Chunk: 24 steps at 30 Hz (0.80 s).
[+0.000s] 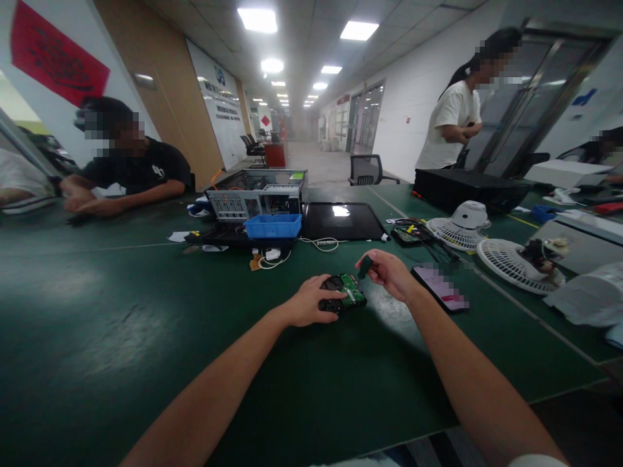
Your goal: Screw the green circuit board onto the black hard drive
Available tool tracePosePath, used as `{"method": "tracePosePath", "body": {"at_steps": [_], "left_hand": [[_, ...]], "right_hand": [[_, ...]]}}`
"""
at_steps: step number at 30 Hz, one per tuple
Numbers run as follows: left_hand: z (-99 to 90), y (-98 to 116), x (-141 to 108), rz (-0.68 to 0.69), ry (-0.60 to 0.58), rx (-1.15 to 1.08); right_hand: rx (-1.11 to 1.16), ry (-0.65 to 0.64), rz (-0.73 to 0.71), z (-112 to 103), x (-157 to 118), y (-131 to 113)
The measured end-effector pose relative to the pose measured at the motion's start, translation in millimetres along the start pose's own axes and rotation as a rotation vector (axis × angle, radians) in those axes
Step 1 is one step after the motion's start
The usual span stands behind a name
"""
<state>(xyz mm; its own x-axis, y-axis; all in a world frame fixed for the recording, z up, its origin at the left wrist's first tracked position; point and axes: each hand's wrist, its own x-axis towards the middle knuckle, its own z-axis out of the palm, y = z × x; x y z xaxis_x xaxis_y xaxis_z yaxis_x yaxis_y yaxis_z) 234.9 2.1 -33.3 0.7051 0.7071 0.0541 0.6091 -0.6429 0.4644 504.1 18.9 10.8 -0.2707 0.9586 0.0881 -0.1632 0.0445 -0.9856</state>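
A hard drive with a green circuit board (351,290) lies on the green table (195,337). My left hand (314,301) grips its left side, with a finger resting over the top. Just to the right and slightly above the drive, my right hand (384,272) is closed round a dark green screwdriver handle (365,266). The tool points down toward the drive's right edge; whether its tip touches the board is too small to tell.
Behind the drive stand a blue tray (273,226), an open computer case (257,198) and a black panel (343,222). A phone (440,288) and white fan parts (518,264) lie right. One person sits at left; another stands at right.
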Motion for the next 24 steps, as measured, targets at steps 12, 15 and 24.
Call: {"method": "tracePosePath", "body": {"at_steps": [12,15,24], "left_hand": [[0.9,-0.2,-0.4,0.032,0.031,0.005],[1.3,-1.3,-0.1,0.029,0.025,0.008],[1.9,-2.5,0.7,0.026,0.026,0.006]], "right_hand": [[0.016,-0.016,0.056,-3.1,1.0,-1.1],[0.011,-0.035,0.048,-3.6,0.9,-0.8],[0.049,-0.071,0.065,0.0,-0.3,-0.4]]}}
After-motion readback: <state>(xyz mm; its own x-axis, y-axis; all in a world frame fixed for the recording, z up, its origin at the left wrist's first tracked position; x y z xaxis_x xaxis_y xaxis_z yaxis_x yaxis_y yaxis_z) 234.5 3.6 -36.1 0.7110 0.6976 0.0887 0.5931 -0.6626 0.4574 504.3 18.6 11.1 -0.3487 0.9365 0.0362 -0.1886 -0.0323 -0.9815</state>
